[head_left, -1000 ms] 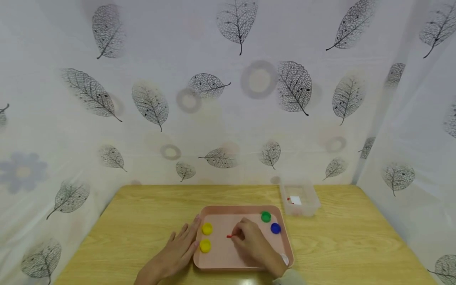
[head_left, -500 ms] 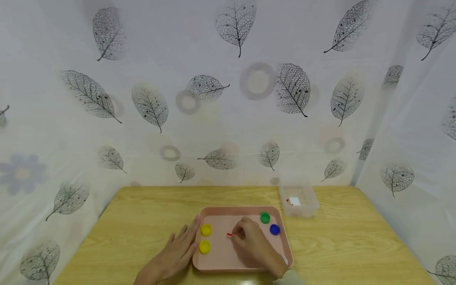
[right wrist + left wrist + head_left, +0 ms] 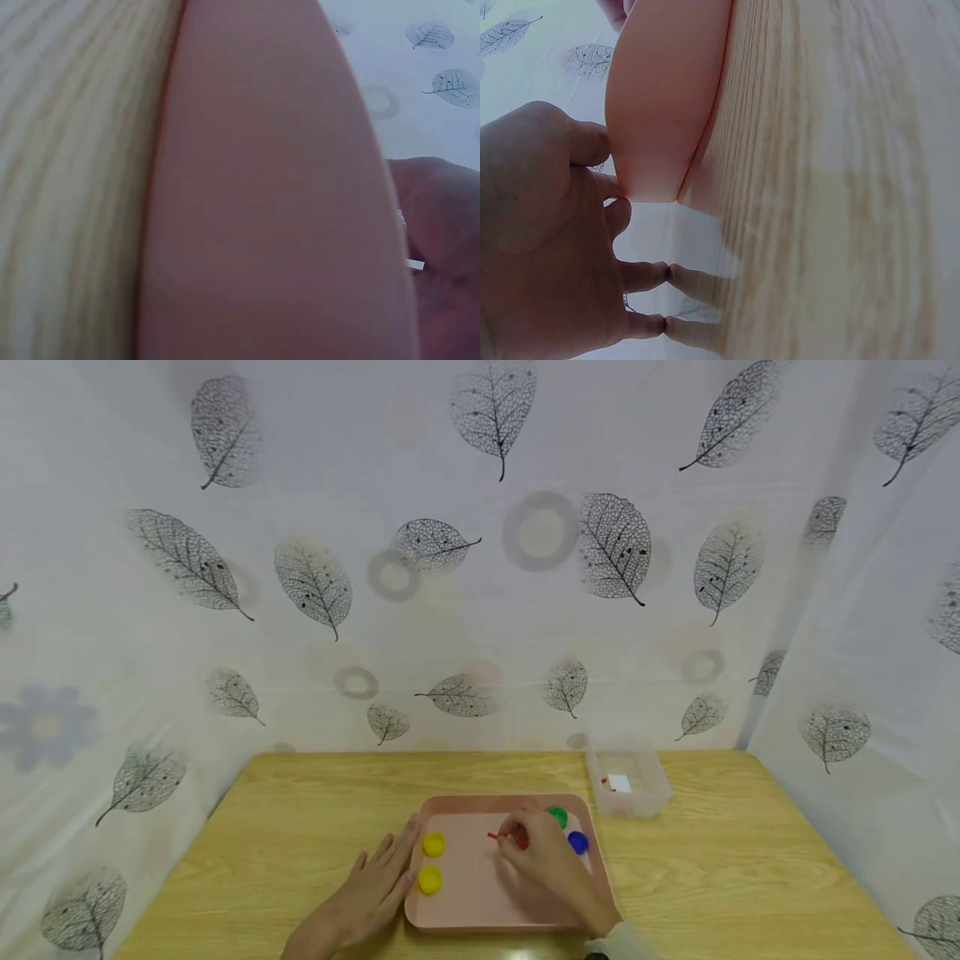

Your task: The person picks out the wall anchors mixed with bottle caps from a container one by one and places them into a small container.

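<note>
In the head view, my right hand point(image 3: 543, 856) pinches a small thin red piece point(image 3: 492, 836) over the pink tray point(image 3: 480, 910). More red shows between its thumb and fingers. My left hand point(image 3: 363, 893) lies along the tray's left side with fingers extended, fingertips at the rim; the left wrist view has its thumb and fingers against the tray wall point(image 3: 660, 112). Two yellow round caps point(image 3: 430, 880) sit inside at the left. A green cap point(image 3: 557, 817) and a blue cap point(image 3: 577, 842) are right of my right hand. The tray wall partly hides that hand in the right wrist view.
A clear plastic box point(image 3: 641, 804) stands on the wooden table point(image 3: 712, 860) behind the tray's right corner, holding a white square point(image 3: 619, 783) and small red bits. Leaf-patterned curtains point(image 3: 465, 610) enclose the table at the back and sides.
My right hand has moved slightly right and away from me with the red piece, now overlapping the green cap. Its forearm now covers the white round thing at the tray's near right corner. Left hand unchanged.
</note>
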`<action>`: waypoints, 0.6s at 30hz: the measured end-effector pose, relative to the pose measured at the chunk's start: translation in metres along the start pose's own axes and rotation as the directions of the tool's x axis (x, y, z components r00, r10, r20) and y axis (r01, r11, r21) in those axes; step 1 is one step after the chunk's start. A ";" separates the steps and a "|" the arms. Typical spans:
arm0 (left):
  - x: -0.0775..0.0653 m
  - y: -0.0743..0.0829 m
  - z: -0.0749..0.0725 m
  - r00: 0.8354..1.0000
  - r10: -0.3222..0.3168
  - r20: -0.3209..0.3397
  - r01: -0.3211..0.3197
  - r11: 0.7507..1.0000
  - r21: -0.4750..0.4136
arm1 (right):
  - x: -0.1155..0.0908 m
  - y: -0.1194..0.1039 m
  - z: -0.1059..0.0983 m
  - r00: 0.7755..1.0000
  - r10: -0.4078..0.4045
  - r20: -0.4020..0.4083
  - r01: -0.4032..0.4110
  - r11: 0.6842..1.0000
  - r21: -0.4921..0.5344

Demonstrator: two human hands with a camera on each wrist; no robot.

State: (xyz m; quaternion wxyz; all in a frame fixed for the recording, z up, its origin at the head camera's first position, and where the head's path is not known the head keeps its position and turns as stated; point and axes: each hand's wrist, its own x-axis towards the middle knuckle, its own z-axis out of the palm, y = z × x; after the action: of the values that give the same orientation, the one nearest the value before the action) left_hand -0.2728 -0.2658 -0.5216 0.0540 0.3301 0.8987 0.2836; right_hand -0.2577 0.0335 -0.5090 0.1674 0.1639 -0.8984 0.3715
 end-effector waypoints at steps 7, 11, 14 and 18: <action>0.002 -0.001 0.000 0.998 -0.042 0.038 0.042 0.999 -0.009 | 0.000 -0.002 -0.017 0.996 -0.027 -0.085 0.024 0.999 -0.034; 0.002 0.002 -0.002 0.998 -0.049 0.043 0.048 0.999 0.007 | 0.003 0.000 -0.026 0.976 -0.135 -0.173 0.116 0.986 -0.119; 0.001 0.003 -0.002 0.998 -0.051 0.043 0.050 0.999 0.014 | 0.004 0.003 -0.033 0.970 -0.148 -0.194 0.137 0.988 -0.073; 0.001 0.003 -0.002 0.998 -0.048 0.046 0.048 0.999 0.012 | 0.004 0.006 -0.045 0.980 -0.076 -0.184 0.083 0.996 0.032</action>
State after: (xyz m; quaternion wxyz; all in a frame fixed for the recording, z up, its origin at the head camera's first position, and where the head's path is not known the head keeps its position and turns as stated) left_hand -0.2726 -0.2636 -0.5179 0.0796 0.3152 0.9064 0.2697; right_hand -0.2553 0.0692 -0.4811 0.2605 0.1680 -0.8645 0.3957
